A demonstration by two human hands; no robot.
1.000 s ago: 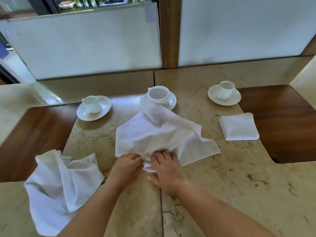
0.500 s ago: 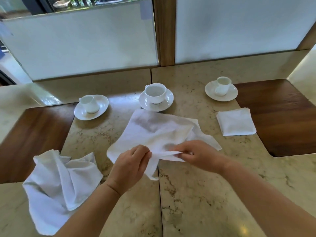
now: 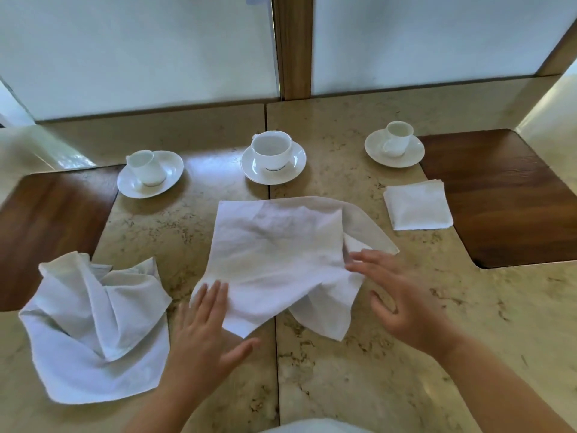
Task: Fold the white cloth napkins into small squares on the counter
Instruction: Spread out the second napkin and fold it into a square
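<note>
Three cups on saucers [image 3: 273, 157] upper frame; folded square [image 3: 417, 204] right, crumpled napkin [image 3: 93, 326] lower left (unfolded); left hand [image 3: 203, 335] and right hand [image 3: 402, 301] open, flat on centre napkin [image 3: 274, 251].

The spread napkin [image 3: 274, 257] lies loosely flattened and wrinkled on the counter [image 3: 359, 354], straddling its centre seam, with its right side doubled over and a corner hanging toward the near edge. Left of it sits a crumpled napkin [image 3: 96, 329], bunched into ridges. To its right, farther back, rests a folded napkin [image 3: 418, 206], a neat small square.
</note>
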